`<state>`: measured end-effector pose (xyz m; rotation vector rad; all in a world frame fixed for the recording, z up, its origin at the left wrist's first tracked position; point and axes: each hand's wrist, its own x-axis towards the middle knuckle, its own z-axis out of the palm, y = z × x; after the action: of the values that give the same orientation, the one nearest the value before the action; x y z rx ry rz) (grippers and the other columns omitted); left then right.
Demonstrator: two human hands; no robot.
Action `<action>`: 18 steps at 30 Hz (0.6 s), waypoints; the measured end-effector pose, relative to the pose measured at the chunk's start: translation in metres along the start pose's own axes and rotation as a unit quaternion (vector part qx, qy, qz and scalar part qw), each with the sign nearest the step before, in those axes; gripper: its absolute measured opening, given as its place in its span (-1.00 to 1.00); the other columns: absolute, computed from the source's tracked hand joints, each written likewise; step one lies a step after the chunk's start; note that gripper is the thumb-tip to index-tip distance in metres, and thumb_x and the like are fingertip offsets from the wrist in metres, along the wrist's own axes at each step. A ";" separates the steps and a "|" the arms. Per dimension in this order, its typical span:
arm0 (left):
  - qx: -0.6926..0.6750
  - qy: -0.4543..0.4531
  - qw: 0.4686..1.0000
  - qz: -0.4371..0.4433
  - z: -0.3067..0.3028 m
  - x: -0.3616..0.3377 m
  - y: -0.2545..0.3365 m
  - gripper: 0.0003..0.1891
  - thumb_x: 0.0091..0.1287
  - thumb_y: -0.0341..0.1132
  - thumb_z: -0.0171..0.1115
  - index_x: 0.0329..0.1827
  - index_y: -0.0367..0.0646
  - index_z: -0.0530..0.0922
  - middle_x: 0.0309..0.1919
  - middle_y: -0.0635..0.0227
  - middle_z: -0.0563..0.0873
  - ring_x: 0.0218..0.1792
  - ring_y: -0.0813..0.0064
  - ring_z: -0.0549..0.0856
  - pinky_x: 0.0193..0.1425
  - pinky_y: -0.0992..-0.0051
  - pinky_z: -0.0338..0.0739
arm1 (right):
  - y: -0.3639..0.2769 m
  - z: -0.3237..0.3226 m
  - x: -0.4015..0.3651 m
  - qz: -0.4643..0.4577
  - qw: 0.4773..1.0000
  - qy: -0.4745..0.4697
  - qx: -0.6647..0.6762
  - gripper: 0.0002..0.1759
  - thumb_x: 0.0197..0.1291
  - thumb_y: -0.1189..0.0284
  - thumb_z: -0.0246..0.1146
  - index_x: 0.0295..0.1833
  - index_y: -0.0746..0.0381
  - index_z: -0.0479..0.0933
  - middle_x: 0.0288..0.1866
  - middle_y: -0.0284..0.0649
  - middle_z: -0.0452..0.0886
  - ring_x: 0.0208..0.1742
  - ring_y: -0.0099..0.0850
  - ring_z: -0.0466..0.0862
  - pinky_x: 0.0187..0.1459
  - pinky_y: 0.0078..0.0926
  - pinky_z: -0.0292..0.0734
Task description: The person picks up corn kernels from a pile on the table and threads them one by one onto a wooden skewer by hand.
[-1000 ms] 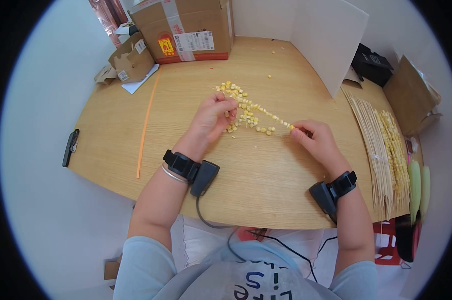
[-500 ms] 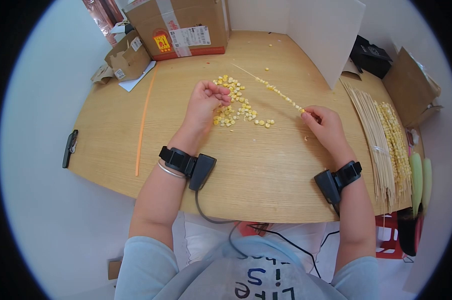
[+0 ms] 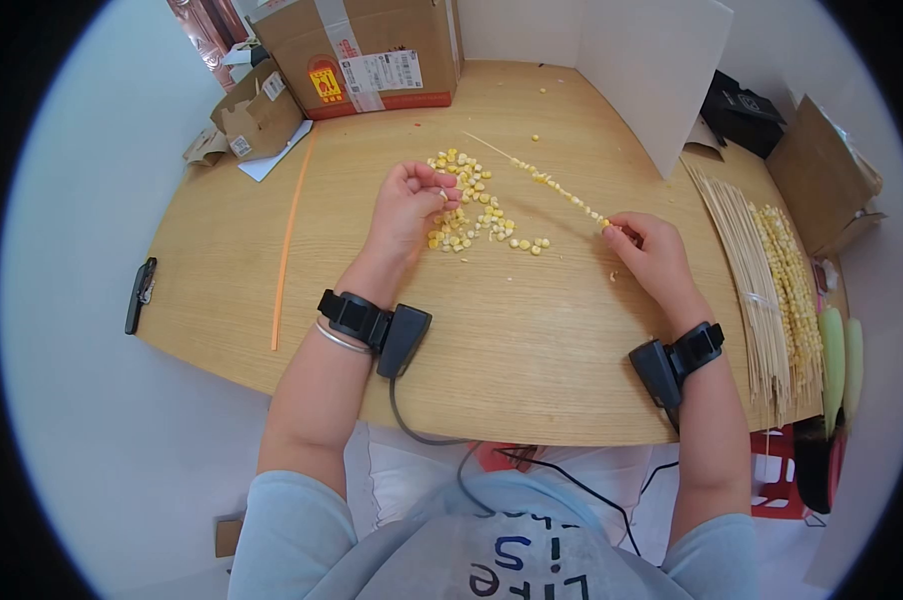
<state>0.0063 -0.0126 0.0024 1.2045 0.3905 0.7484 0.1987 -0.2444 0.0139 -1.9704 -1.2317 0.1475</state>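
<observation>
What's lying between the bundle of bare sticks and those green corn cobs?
Sticks threaded with yellow kernels lie between the bare sticks and the green corn cobs, as the head view shows.

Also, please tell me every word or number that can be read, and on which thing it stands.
Shirt: "is", upside down; other letters folded or cut off.
Large box: label, tape and sticker print too blurred to read.
Small box, black box: print too small to read.
</observation>
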 end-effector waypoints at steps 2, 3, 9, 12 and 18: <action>0.037 0.016 0.999 0.009 -0.001 0.000 0.000 -0.74 0.13 -0.66 0.06 -0.16 -0.19 0.31 -0.20 0.15 0.59 -0.20 0.36 0.63 -0.08 0.45 0.57 | 0.001 0.000 0.000 0.000 1.000 -0.002 0.003 -0.74 0.12 0.32 0.21 -0.24 0.33 0.58 -0.46 -0.14 0.58 -0.45 -0.37 0.53 -0.38 -0.47 0.41; 0.037 0.016 0.999 0.009 0.000 0.000 0.000 -0.74 0.13 -0.66 0.06 -0.16 -0.19 0.31 -0.20 0.15 0.59 -0.20 0.36 0.63 -0.08 0.45 0.57 | 0.000 0.000 0.000 0.000 1.000 -0.002 0.003 -0.74 0.12 0.32 0.21 -0.24 0.33 0.58 -0.46 -0.14 0.58 -0.45 -0.37 0.53 -0.38 -0.47 0.41; 0.117 0.035 0.990 0.068 0.004 -0.001 0.003 -0.78 0.16 -0.60 0.10 -0.14 -0.22 0.38 -0.13 0.17 0.61 -0.10 0.46 0.61 0.00 0.55 0.50 | 0.000 0.000 0.000 0.003 1.000 -0.005 0.003 -0.73 0.13 0.31 0.21 -0.24 0.33 0.58 -0.46 -0.14 0.58 -0.45 -0.36 0.53 -0.38 -0.46 0.41; 0.154 0.011 0.986 0.070 0.006 -0.004 0.007 -0.79 0.15 -0.58 0.12 -0.14 -0.20 0.43 -0.15 0.24 0.64 -0.10 0.52 0.60 0.01 0.57 0.44 | 0.000 -0.001 0.000 0.002 1.000 -0.006 -0.005 -0.72 0.13 0.30 0.21 -0.23 0.33 0.58 -0.46 -0.14 0.58 -0.45 -0.36 0.53 -0.37 -0.46 0.41; 0.430 -0.035 0.895 0.115 -0.002 -0.001 0.001 -0.77 0.09 -0.55 0.16 -0.17 -0.16 0.48 -0.26 0.42 0.68 -0.13 0.61 0.59 -0.05 0.58 0.36 | 0.002 0.000 0.000 0.004 1.000 -0.002 -0.002 -0.71 0.13 0.29 0.21 -0.22 0.32 0.59 -0.45 -0.13 0.59 -0.43 -0.36 0.55 -0.36 -0.47 0.43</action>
<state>0.0041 -0.0117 0.0028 2.1386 0.5517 0.7479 0.1999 -0.2450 0.0120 -1.9793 -1.2267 0.1525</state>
